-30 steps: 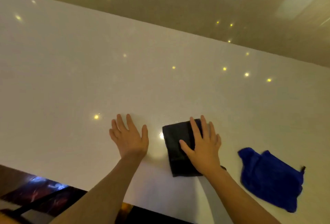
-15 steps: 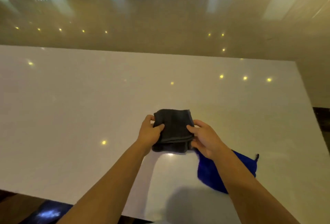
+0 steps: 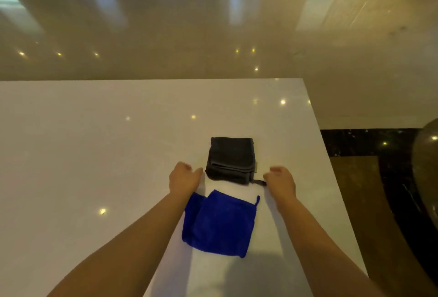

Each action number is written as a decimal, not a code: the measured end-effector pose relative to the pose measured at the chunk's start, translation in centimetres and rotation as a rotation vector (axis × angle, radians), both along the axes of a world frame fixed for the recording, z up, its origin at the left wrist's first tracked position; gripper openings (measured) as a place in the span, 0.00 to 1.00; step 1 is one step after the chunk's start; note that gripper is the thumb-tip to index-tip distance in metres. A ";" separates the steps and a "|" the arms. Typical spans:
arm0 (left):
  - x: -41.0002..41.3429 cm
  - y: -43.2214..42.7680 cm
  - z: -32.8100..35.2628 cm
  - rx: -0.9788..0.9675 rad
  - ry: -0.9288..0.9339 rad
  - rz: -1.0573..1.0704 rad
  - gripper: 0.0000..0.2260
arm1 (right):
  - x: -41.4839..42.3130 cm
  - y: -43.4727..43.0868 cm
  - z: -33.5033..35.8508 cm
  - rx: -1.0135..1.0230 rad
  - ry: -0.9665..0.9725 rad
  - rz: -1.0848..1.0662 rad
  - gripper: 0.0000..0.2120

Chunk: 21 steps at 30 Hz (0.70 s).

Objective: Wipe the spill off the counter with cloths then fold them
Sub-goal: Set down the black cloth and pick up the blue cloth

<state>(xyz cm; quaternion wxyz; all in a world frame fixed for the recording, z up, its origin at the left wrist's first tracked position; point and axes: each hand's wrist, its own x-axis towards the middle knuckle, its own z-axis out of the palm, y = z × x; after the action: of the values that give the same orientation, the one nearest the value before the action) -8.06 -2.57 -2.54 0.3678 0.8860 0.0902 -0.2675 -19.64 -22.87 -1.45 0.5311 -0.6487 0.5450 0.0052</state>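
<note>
Now both bare forearms reach forward from the bottom of the view over the white counter (image 3: 94, 154). The left hand (image 3: 183, 178) sits just left of the folded black cloth (image 3: 231, 160), fingers loosely curled, the thumb tip pointing at the cloth's near-left corner and very close to it; whether it touches is hard to judge, as the hand is a little blurred. It grips nothing. The right hand (image 3: 282, 179) sits to the right of the same cloth, also loosely curled, palm down and holding nothing; its fingertips lie at the end of the small dark loop that sticks out from the cloth's near-right corner, though contact is unclear.

The black cloth lies flat on the counter as a thick, squared stack, its layered fold edges facing the person. Nearer the person, between the two forearms, lies the blue cloth (image 3: 220, 223), spread flat and roughly square with its left side doubled over and a small loop at its far-right corner. The left forearm crosses over its left edge. A bare strip of counter separates the two cloths.

Wide bare surface stretches left and beyond the black cloth to the far edge. To the right, the counter's edge runs diagonally near the right forearm, with dark floor (image 3: 379, 202) below.
</note>
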 end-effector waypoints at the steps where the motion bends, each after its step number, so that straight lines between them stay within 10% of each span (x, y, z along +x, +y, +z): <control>1: -1.8 1.3 -0.5 0.064 0.030 -0.028 0.24 | -1.9 1.2 -0.7 -0.040 0.083 0.027 0.18; 4: -7.2 3.5 -0.7 0.212 0.088 -0.198 0.28 | -6.8 5.9 -1.8 0.073 0.147 0.150 0.24; 7: -10.0 3.8 0.1 0.202 0.126 -0.325 0.18 | -8.1 9.3 -1.4 0.171 0.087 0.268 0.09; 15: -6.7 14.6 4.7 -0.557 0.316 0.277 0.13 | -2.2 14.9 3.2 0.470 -0.192 0.351 0.09; 21: 0.9 24.0 7.1 -0.752 0.177 0.452 0.17 | 7.0 22.1 5.3 0.552 -0.324 0.400 0.08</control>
<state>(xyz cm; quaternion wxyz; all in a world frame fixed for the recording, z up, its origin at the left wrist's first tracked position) -7.18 21.43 4.59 0.7045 0.6224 0.2093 -0.2691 -12.68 -0.82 3.89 0.7538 -0.5671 0.2947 0.1529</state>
